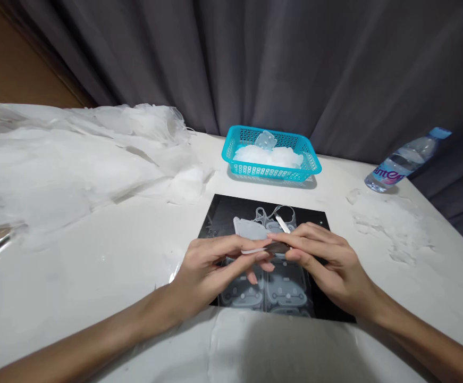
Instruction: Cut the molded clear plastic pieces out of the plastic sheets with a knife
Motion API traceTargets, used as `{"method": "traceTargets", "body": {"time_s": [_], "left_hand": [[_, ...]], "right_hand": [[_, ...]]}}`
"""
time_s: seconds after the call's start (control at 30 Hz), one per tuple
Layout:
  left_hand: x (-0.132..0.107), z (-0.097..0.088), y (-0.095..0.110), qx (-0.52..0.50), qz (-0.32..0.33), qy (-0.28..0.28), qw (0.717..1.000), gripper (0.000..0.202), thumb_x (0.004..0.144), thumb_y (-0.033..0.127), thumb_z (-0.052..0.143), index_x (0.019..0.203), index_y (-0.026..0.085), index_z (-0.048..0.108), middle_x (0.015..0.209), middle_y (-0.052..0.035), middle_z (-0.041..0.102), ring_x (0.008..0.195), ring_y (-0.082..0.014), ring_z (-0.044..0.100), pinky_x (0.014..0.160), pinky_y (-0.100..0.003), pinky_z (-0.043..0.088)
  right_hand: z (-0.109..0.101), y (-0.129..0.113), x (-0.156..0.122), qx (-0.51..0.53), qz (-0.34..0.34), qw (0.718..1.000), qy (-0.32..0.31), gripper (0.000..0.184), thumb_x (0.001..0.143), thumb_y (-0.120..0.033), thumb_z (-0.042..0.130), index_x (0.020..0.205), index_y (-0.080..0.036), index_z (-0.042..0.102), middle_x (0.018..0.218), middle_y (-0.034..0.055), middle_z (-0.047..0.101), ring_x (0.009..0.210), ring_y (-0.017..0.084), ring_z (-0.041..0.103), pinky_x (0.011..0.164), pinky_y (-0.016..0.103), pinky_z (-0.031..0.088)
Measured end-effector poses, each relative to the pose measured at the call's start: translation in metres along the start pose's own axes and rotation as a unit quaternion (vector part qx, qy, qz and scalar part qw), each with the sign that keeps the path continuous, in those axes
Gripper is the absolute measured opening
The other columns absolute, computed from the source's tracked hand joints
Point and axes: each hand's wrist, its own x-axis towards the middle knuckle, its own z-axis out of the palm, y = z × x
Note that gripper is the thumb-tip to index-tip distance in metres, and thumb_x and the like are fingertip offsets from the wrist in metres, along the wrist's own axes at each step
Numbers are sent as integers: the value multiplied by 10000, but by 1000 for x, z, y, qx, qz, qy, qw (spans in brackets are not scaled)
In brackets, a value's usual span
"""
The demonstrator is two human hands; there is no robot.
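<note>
Above a black board (207,229), my left hand (215,260) pinches a whitish translucent flat piece (250,230) between thumb and fingers. My right hand (327,255) grips a slim silver metal tool (282,223), which slants up past the fingers; whether it is a blade or tweezers I cannot tell. The fingertips of both hands meet at the piece and partly cover it. Beneath them on the board lies a clear moulded sheet (287,287) with rounded outlines, and thin looped trimmings (285,208) show at its far side.
Behind the board stands a blue plastic basket (271,173) holding whitish pieces. A large heap of translucent sheets (75,165) covers the table's left side. On the right are a water bottle (409,157) and a pile of clear scraps (398,226). A grey curtain (255,64) hangs behind.
</note>
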Motion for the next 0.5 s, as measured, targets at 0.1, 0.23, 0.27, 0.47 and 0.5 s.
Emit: {"method": "traceTargets", "body": {"time_s": [0.1,0.23,0.27,0.47,0.5], "left_hand": [[1,0,1,3,14,4,1000,283,984,54,674,1154,236,809,961,13,841,682,-89,782,696,-147,661],[2,0,1,11,24,3,1000,312,975,38,680,1183,238,800,958,14,840,689,-90,786,709,-145,660],[2,0,1,13,24,2,1000,313,978,40,678,1184,242,799,961,15,839,692,-89,786,711,-145,660],[-1,-2,-3,23,14,-1,1000,318,994,54,663,1197,262,794,974,23,835,678,-87,783,709,-158,661],[-2,-2,-3,25,12,-2,1000,325,995,52,662,1203,266,793,977,24,835,679,-88,783,708,-160,661]], "right_hand": [[1,-1,0,-1,0,1000,6,391,1055,-167,593,1426,-272,664,983,19,729,887,151,641,812,304,537],[3,-2,0,-2,-1,1000,11,394,1056,-166,592,1426,-280,662,1010,15,729,902,148,646,816,299,535],[3,-2,0,-2,0,1000,11,396,1056,-166,592,1428,-282,660,1008,12,729,901,147,645,813,297,533],[5,-2,-1,-16,11,1000,10,401,1058,-163,587,1432,-293,654,1014,5,738,906,151,638,813,305,520],[5,-2,-1,-18,9,1000,11,404,1059,-161,585,1436,-293,650,1017,4,739,909,149,637,815,304,518]]}}
